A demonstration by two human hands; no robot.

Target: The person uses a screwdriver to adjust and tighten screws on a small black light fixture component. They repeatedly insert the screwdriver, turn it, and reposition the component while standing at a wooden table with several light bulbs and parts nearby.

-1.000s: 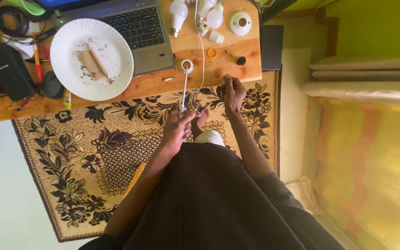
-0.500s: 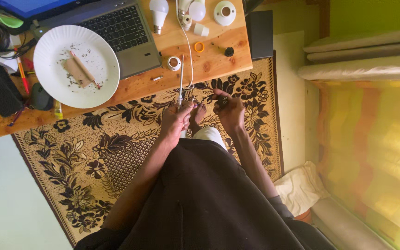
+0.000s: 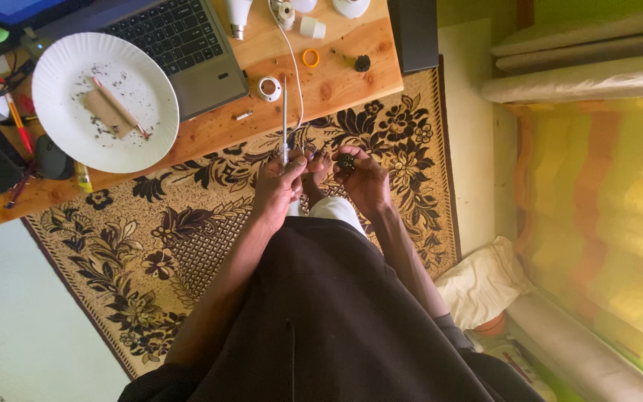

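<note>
My left hand (image 3: 278,190) grips a thin tool (image 3: 284,123), a long metal shaft that points up toward the wooden table (image 3: 336,74). My right hand (image 3: 366,179) holds a small dark round part (image 3: 346,161) between its fingers, close to the left hand. Both hands hover above my lap and a patterned rug (image 3: 187,231). A white cable (image 3: 295,67) runs from the table down toward my hands. A bare foot (image 3: 315,167) shows between the hands.
On the table lie a laptop (image 3: 180,45), a white paper plate (image 3: 106,100) with scraps, a white ring (image 3: 268,88), an orange ring (image 3: 311,57), a small black piece (image 3: 362,63) and bulb parts (image 3: 240,15). A mattress (image 3: 604,186) lies at the right.
The view has shifted so the table sits higher in the frame. My two hands have drawn closer together, and the right hand has turned the dark part toward the tool.
</note>
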